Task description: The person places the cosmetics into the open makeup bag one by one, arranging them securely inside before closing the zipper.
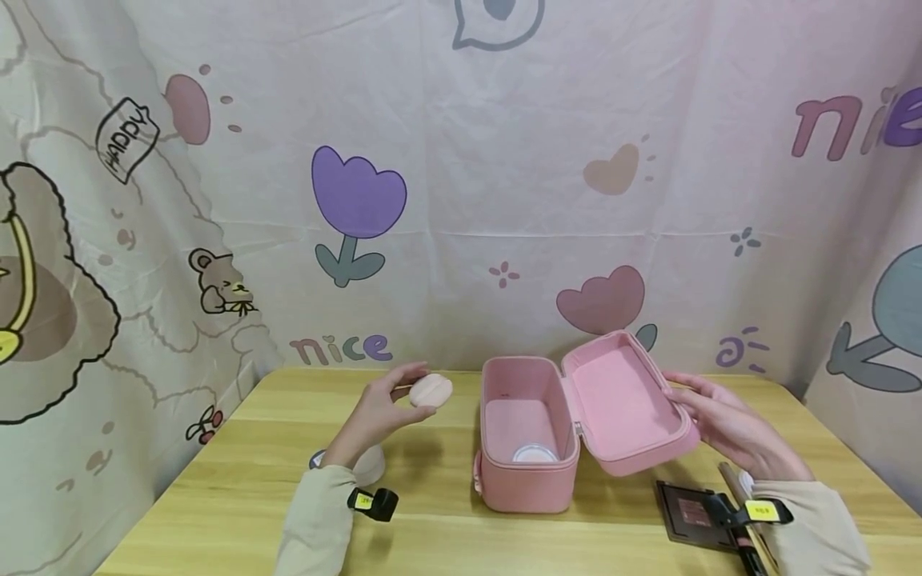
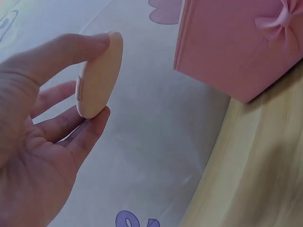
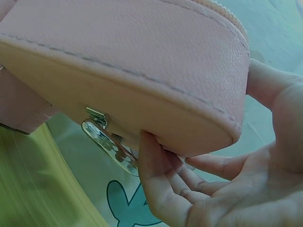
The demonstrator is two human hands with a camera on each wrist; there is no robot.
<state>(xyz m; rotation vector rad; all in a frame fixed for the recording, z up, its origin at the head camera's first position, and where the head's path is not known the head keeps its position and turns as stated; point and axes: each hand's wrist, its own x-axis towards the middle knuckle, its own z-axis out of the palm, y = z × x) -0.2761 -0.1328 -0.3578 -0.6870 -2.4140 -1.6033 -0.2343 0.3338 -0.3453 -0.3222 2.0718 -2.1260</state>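
My left hand (image 1: 385, 406) pinches a round, pale pink powder puff (image 1: 432, 391) by its edge, thumb on one side and fingertips on the other. The left wrist view shows the puff (image 2: 102, 75) edge-on, with a ribbon band at its side. To the right of it stands a pink cosmetic case (image 1: 529, 490), its lid (image 1: 623, 384) swung out to the right. My right hand (image 1: 731, 420) grips the lid's outer end between thumb and fingers. Inside the case lies a round, white-topped item (image 1: 535, 454). A metal handle (image 3: 106, 146) hangs from the lid's outer face.
A dark flat palette (image 1: 693, 516) lies at the right, partly under the right wrist strap, with slim stick-like items (image 1: 752, 552) beside it. Behind the left wrist sits a round white item (image 1: 370, 466), partly hidden. A printed curtain (image 1: 461, 200) backs the wooden table (image 1: 425, 528).
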